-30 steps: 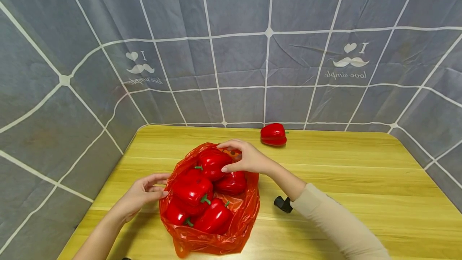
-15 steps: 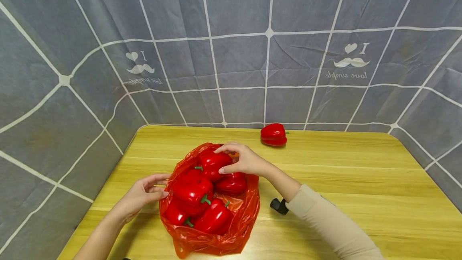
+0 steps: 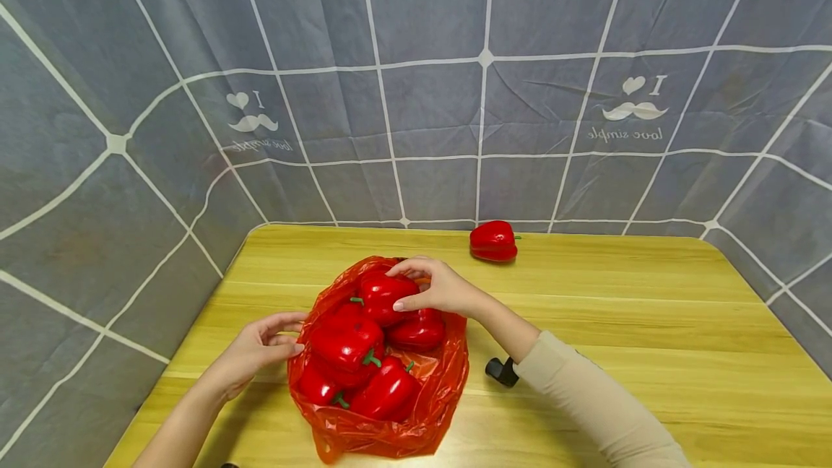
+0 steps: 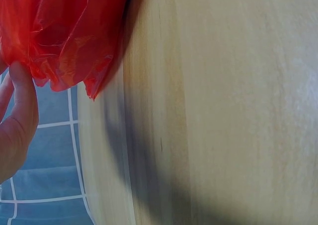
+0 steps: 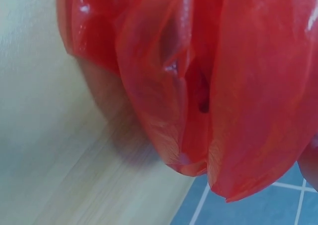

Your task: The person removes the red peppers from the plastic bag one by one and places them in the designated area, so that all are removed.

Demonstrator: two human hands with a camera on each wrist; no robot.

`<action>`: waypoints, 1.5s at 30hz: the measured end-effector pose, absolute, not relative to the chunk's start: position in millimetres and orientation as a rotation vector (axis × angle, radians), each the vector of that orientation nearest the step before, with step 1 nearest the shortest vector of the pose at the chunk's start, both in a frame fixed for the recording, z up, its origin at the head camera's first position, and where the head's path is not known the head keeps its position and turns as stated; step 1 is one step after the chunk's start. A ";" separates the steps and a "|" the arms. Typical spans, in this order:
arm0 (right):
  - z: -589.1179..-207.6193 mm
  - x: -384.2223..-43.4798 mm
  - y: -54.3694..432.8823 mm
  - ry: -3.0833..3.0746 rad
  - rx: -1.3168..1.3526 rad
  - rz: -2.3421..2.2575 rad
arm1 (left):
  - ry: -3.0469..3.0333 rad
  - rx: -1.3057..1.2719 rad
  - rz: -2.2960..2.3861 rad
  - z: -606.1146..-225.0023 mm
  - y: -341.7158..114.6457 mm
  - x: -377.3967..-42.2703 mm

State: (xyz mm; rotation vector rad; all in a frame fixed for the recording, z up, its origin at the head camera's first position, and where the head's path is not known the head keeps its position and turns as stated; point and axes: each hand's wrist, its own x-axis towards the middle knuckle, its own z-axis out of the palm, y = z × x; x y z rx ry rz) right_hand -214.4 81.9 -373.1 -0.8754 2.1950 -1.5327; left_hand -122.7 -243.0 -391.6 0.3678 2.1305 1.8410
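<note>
A red plastic bag (image 3: 383, 440) stands wide open on the table, holding several shiny red bell peppers (image 3: 344, 338) with green stems. My right hand (image 3: 445, 289) reaches in over the far right rim and grips the topmost bell pepper (image 3: 377, 295), thumb on its near side and fingers over its far side. At the left rim, my left hand (image 3: 253, 352) pinches the bag's edge between thumb and fingers. In the left wrist view, fingers (image 4: 22, 96) meet the thin crinkled plastic. Folds of the bag (image 5: 258, 86) fill most of the right wrist view and hide the right hand's grip.
One more red bell pepper (image 3: 494, 241) lies at the back edge of the wooden table (image 3: 617, 295). A small black object (image 3: 500, 372) sits beside the right sleeve (image 3: 585, 388). Grey curtains (image 3: 429, 107) with white lines enclose the back and sides.
My right hand has shifted slightly left onto the top bell pepper, its sleeve moving along. The left hand, the bag and the lone pepper at the back stay put.
</note>
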 end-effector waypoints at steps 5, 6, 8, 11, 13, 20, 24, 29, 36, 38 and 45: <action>-374.0 -212.6 82.1 2.236 -0.859 -1.560 | 2.140 0.358 1.838 -390.8 -242.0 -122.3; -374.0 -212.4 82.0 2.242 -0.856 -1.565 | 2.143 0.353 1.836 -390.6 -241.8 -122.2; -373.5 -212.0 82.0 2.248 -0.847 -1.575 | 2.149 0.343 1.833 -390.3 -241.5 -122.2; -372.8 -211.1 82.0 2.250 -0.840 -1.582 | 2.153 0.334 1.831 -390.1 -241.4 -122.1; -371.6 -209.9 82.3 2.260 -0.840 -1.586 | 2.150 0.336 1.833 -390.2 -241.5 -122.1; -346.1 -194.7 86.6 2.250 -0.836 -1.632 | 2.142 0.348 1.826 -389.7 -242.0 -121.6; -343.1 -194.7 89.3 2.250 -0.823 -1.655 | 2.151 0.333 1.816 -389.5 -241.9 -121.6; -360.3 -207.1 94.7 2.263 -0.810 -1.692 | 2.151 0.336 1.822 -390.3 -242.0 -121.7; -360.2 -208.4 104.8 2.257 -0.786 -1.752 | 2.138 0.358 1.835 -391.7 -242.1 -122.1; -359.3 -208.4 107.8 2.262 -0.789 -1.764 | 2.133 0.359 1.840 -392.0 -242.2 -122.3; -356.9 -209.6 118.8 2.286 -0.796 -1.774 | 2.126 0.370 1.845 -392.4 -242.2 -122.7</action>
